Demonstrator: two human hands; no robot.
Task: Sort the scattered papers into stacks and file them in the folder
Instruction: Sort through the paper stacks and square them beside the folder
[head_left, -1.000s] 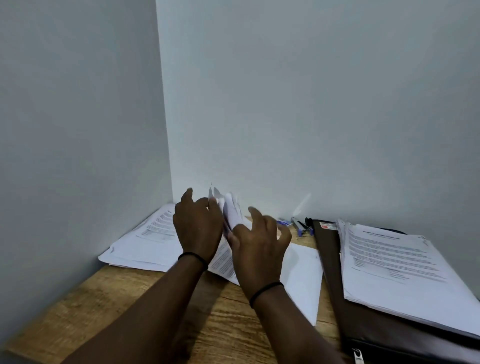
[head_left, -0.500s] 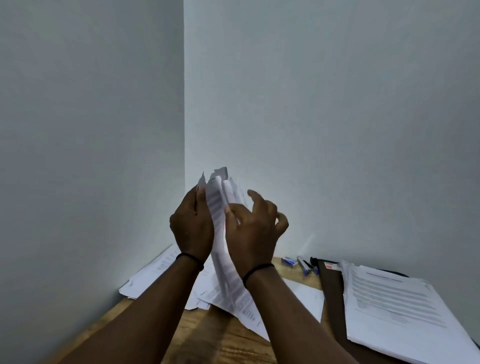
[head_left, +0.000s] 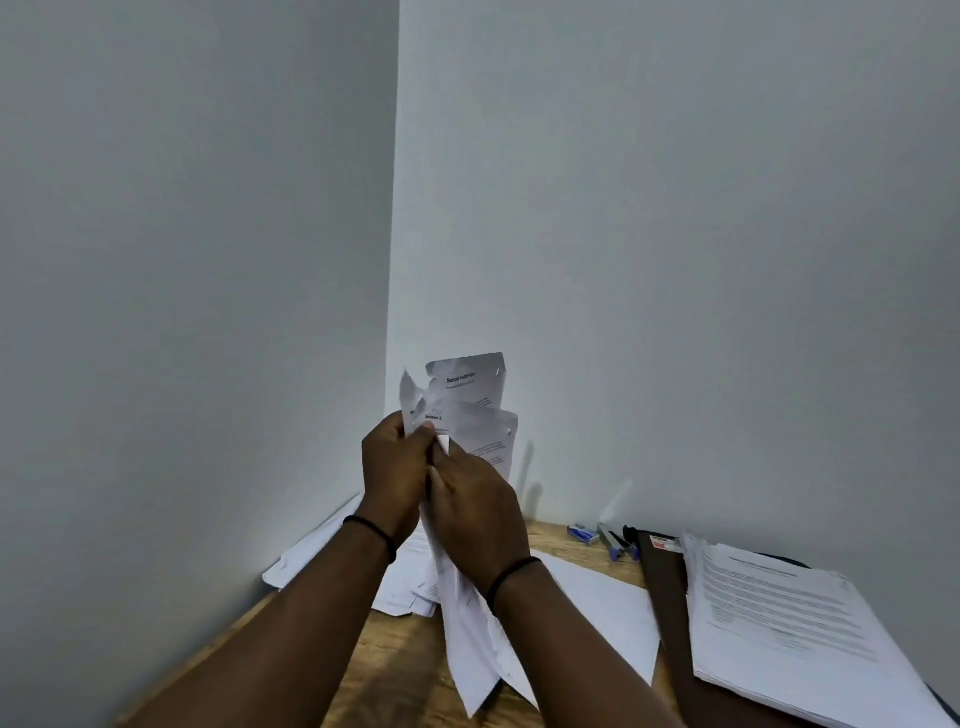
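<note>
Both hands grip sheaf of papers (head_left: 467, 410) upright above desk (head_left: 395, 660): left hand (head_left: 392, 467) pinches edge, right hand (head_left: 475, 519) wraps front, likely to read headings; sorted stack (head_left: 789, 623) waits on folder (head_left: 670, 613)

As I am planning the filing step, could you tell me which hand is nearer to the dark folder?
Right. The right hand grips the raised sheets on the side toward the dark folder; the left hand is beyond it, farther from the folder.
</note>
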